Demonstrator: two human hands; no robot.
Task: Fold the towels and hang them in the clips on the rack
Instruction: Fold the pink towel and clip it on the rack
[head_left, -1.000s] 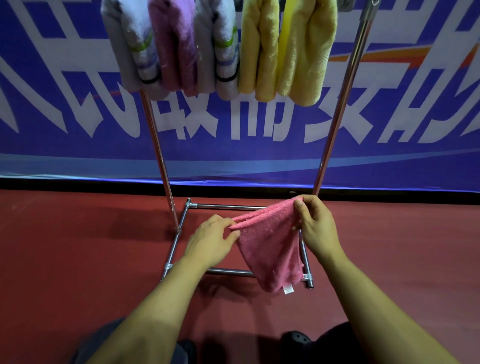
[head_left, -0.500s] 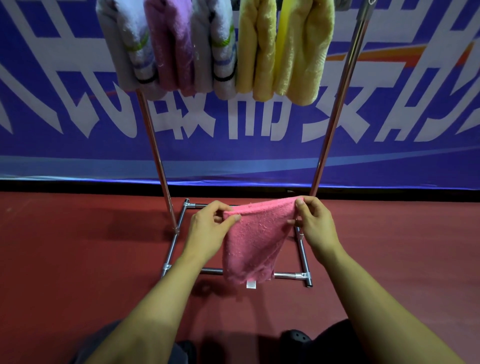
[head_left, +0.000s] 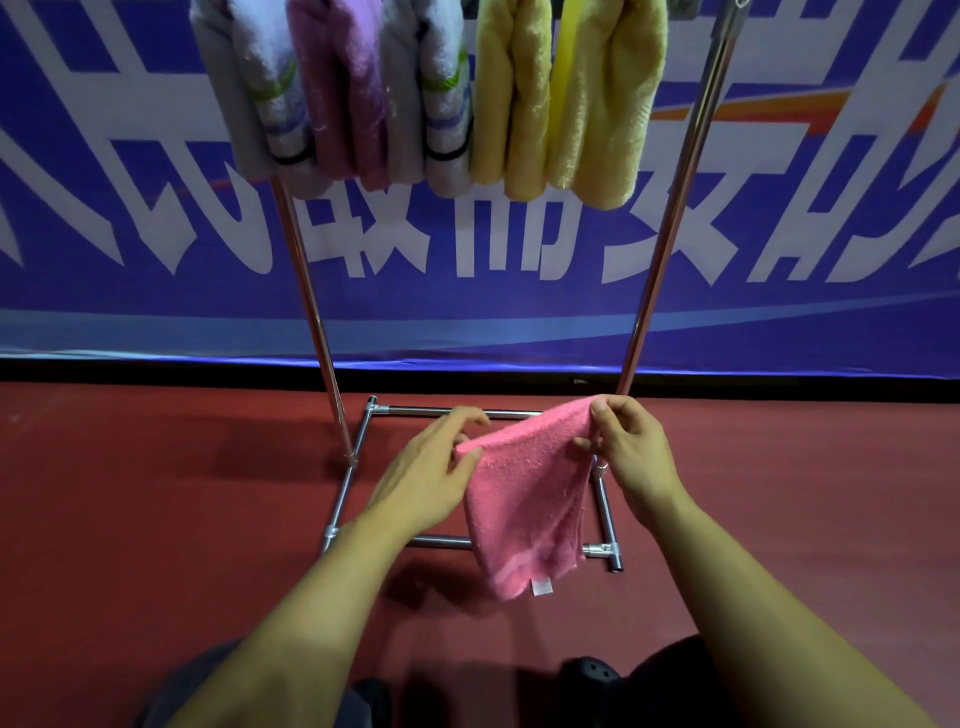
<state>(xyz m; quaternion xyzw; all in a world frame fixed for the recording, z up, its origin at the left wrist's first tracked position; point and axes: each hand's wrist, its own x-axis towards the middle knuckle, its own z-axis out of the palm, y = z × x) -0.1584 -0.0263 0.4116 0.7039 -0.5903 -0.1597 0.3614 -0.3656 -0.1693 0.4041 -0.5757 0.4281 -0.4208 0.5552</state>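
**Head view: pink towel folded in hand, rack almost full**

Head view looks down on both hands, held out in front of the rack (head_left: 670, 249), with the pink towel (head_left: 524, 499) hanging between them above the red floor (head_left: 156, 519). Right hand (head_left: 631, 452) pinches the far right corner of the top edge, thumb and fingers clamped on the cloth. Left hand (head_left: 431, 473) sits at the near left corner, thumb pressed on the edge; its fingers are spread and lifted over the top, so this looks like a light pinch, perhaps one being reset. The towel hangs doubled, its edges roughly together at the bottom, so I judge the fold as nearly done.

Up top, five towels are already hanging in a row: a striped grey one (head_left: 249, 88) on the left, a purple one (head_left: 343, 88), a second striped one (head_left: 441, 88), then two yellow ones (head_left: 514, 93) (head_left: 608, 93). The clips themselves are cut off by the frame's upper edge, so I cannot say which one is free. What seems left: finish squaring the pink towel, lift it and clip it beside the others.

Writing: a small white tag (head_left: 542, 586) hangs from the pink towel's lower hem, too small to read. Large white characters run across the blue banner (head_left: 779, 312) behind the rack, cropped and not legible as words.
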